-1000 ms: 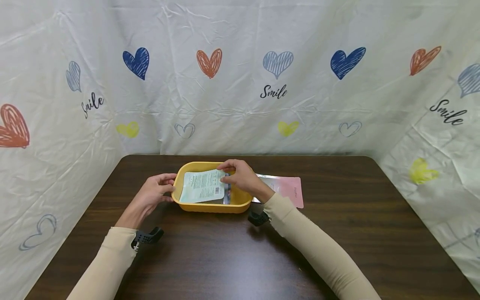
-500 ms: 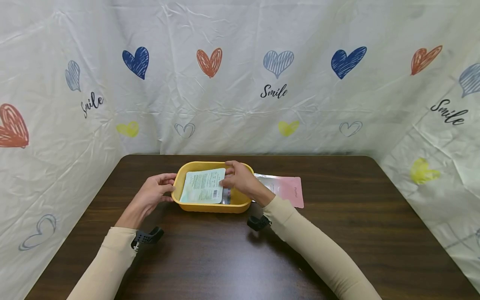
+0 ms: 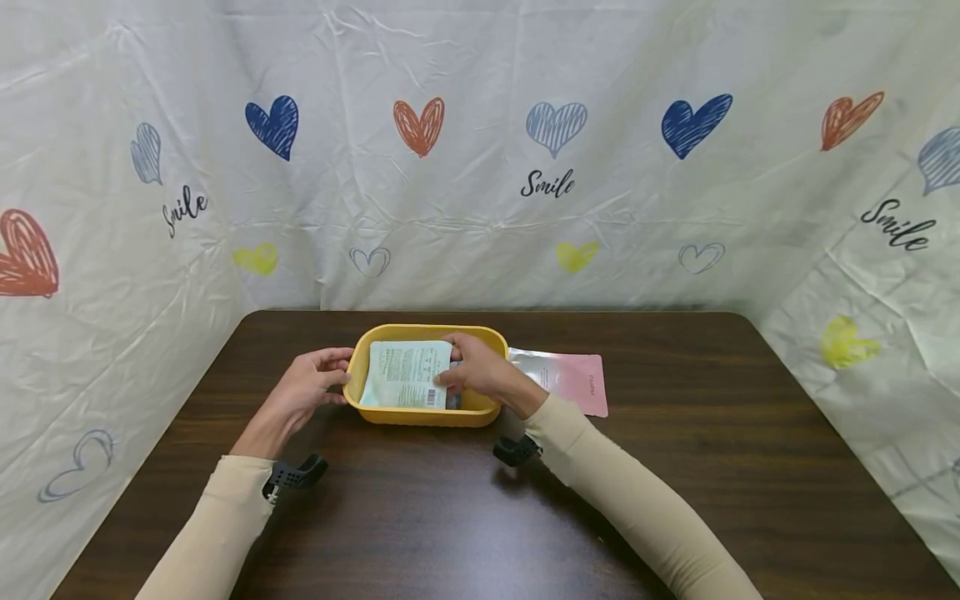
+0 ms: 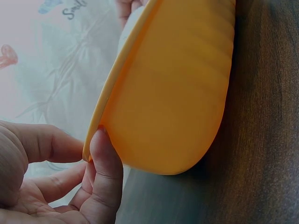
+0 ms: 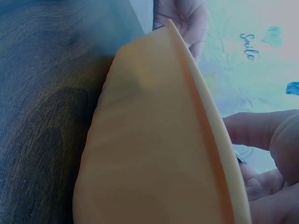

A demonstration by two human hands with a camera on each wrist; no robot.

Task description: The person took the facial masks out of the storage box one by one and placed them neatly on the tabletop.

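On the table's far side stands a yellow plastic bin (image 3: 420, 417), oblong with rounded corners. My left hand (image 3: 303, 385) pinches the rim at its left end between thumb and fingers, also plain in the left wrist view. Inside the bin lies a flat pale green sachet (image 3: 405, 375) with fine print and a barcode. My right hand (image 3: 480, 365) reaches over the bin's right half and pinches the sachet's right edge, thumb on top. Beneath that edge a darker, greyish packet (image 3: 453, 398) shows only in part. The bin's wall (image 5: 140, 140) hides the sachet in the right wrist view.
A pink and silver sachet (image 3: 577, 379) lies flat on the dark wooden table (image 3: 420, 508), right of the bin and partly behind the right wrist. White sheeting (image 3: 480, 267) printed with hearts hangs along the back and both sides.
My right hand has moved slightly down and left, from above the sachet's right edge to lower in the bin. The sachet has straightened and settled. The left hand stays on the rim.
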